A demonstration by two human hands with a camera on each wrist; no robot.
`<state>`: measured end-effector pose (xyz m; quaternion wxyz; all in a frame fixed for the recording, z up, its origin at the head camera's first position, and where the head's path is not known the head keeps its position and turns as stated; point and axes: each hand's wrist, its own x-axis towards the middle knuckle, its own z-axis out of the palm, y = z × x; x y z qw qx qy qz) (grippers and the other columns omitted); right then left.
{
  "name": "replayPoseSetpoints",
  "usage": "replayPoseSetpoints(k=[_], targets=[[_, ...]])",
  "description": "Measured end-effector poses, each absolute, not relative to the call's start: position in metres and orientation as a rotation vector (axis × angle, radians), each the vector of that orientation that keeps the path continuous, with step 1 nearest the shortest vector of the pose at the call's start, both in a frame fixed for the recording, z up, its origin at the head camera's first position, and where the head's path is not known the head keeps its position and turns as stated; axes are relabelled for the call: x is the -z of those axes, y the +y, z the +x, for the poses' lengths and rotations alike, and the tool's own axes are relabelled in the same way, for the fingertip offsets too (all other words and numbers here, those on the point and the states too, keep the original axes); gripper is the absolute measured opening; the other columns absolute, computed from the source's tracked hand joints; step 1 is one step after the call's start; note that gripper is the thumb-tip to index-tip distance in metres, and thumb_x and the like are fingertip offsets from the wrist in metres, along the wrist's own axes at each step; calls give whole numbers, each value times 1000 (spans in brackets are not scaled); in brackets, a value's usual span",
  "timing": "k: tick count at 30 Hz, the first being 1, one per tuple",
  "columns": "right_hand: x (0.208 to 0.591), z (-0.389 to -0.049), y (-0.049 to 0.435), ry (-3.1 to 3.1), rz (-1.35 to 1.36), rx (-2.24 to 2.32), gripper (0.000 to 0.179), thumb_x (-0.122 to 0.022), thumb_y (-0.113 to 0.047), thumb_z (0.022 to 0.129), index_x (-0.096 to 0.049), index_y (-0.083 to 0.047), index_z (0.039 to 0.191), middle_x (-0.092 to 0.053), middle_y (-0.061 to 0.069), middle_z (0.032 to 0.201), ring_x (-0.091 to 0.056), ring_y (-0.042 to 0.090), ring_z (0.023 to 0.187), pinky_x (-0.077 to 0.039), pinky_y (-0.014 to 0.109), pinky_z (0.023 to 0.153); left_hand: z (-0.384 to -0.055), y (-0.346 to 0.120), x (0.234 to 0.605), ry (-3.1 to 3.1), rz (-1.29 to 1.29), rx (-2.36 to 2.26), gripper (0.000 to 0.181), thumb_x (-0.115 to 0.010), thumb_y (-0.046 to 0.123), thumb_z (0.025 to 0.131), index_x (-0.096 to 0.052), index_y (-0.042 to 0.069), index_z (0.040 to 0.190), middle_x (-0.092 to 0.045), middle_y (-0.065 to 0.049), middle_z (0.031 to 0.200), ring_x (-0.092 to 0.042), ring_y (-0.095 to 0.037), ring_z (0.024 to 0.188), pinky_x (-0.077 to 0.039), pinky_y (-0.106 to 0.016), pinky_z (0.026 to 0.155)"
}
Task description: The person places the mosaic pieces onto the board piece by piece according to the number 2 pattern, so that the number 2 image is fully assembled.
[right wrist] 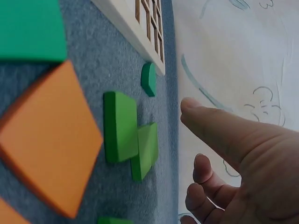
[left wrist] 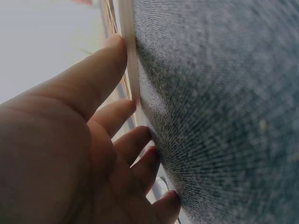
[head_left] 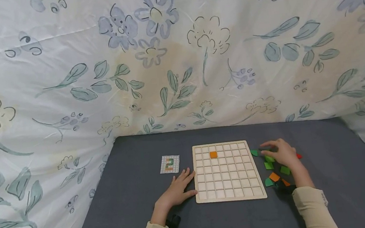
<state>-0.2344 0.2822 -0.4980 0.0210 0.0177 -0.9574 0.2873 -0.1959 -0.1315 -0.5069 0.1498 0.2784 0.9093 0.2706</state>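
A square wooden grid board (head_left: pixel 226 176) lies on the dark cloth, with one orange square tile (head_left: pixel 213 154) in its top row. My left hand (head_left: pixel 173 193) rests at the board's left side; in the left wrist view its thumb and index fingertip meet the wooden edge, fingers extended. Beyond the board's right side, my right hand (head_left: pixel 281 153) hovers over loose tiles, fingers spread and nothing between them in the right wrist view. Below it lie green tiles (right wrist: pixel 121 127), a large orange tile (right wrist: pixel 51 140) and a teal rounded piece (right wrist: pixel 149 79) near the board's corner.
A small pattern card (head_left: pixel 169 164) with a coloured figure on a grid lies left of the board. A red piece (head_left: pixel 298 156) peeks out beside the right hand. Behind the dark cloth (head_left: pixel 134 165) hangs a floral curtain (head_left: pixel 168 55).
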Motion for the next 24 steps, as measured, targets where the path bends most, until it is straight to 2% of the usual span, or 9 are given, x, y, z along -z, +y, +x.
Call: replayPoseSetpoints(k=[9,16,24], targets=[[505,-234,295,-3003,3,-859,34,-65,-28,87,-66,-9,116,-51,18,102,-48,32,90,-29,47,68,-197,-131,509,2616,805,-775,68,-56,36,92,-27,8,147,-18,-18,153,-11,-37,141,-8,-63,109],[512,-235,304,-3028,-13,-830,29,-64,-24,88,-68,-10,113,-57,18,106,-49,34,95,-30,52,70,-196,-131,508,2613,803,-782,68,-56,36,92,-27,8,147,-18,-18,153,-11,-37,141,-7,-63,109],[518,-237,312,-3042,3,-814,31,-64,-20,88,-66,-10,116,-54,16,102,-48,32,91,-29,50,69,-197,-132,507,2615,796,-776,68,-56,36,92,-28,9,147,-17,-17,153,-11,-36,142,-8,-62,110]])
